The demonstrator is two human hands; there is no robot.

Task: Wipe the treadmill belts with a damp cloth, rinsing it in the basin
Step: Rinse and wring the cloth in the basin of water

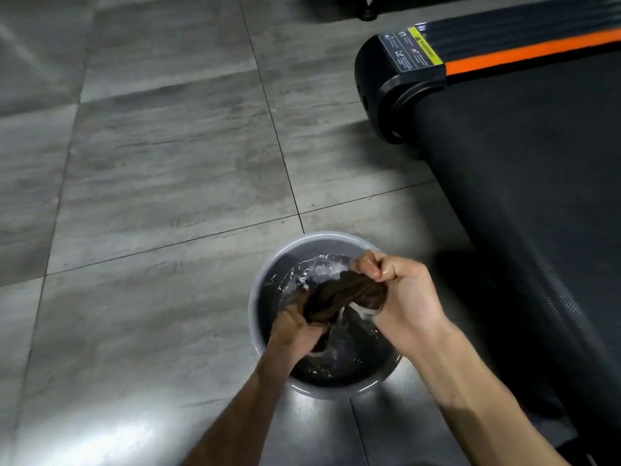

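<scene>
A dark brown wet cloth (346, 295) is twisted into a rope over a round grey basin (268, 274) of water on the floor. My left hand (295, 326) grips the cloth's near end, and my right hand (400, 287) grips its far end, fingers curled tight. Water runs off the cloth and splashes in the basin. The black treadmill belt (524, 183) lies to the right, with an orange stripe (531, 50) along its side rail.
Grey floor tiles (151, 163) spread to the left and ahead of the basin. The treadmill's black rear end cap (393, 92) stands ahead on the right. Another dark piece of equipment (366, 8) shows at the top edge.
</scene>
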